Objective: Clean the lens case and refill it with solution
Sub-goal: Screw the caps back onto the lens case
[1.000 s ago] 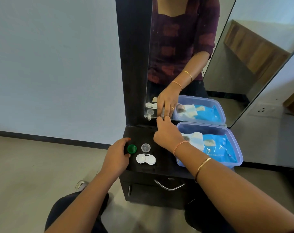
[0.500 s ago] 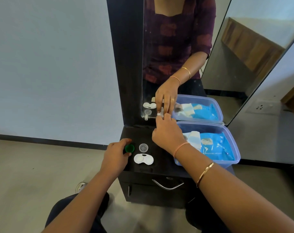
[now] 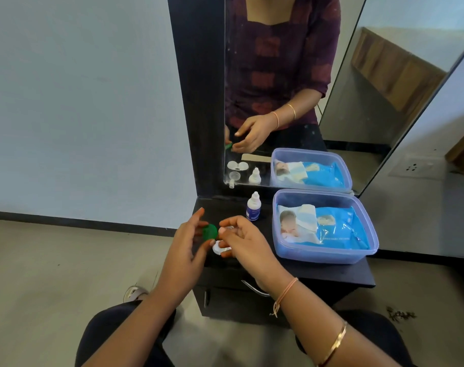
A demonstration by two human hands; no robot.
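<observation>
The person is sitting at the small dark tabletop (image 3: 318, 271) in front of the mirror (image 3: 371, 102), and both hands are meeting just above its front left part. The left hand (image 3: 184, 250) is pinching the green cap (image 3: 209, 231) between thumb and fingers, with the forefinger sticking up free. The right hand (image 3: 248, 245) is curling narrowly over the white lens case (image 3: 219, 249), which is lying on the tabletop right under the fingertips. Something pale is showing at its thumb and forefinger, but I cannot tell whether it is actually gripping anything.

The solution bottle (image 3: 253, 209) is standing upright and capped just behind the hands, near the mirror. The blue tub (image 3: 329, 256) is sitting to the right with a wipes pack (image 3: 339, 229) lying in it.

To my eye the cap is being worked on, either cleaned or about to be screwed on. For that to go well, the right hand should be pinning the case flat so it is not skating about. The left should be keeping its fingers on the cap's outer rim, not its inside. If the wells are looking dry, the bottle is waiting within easy reach, and the person should be filling them before any cap is going on
</observation>
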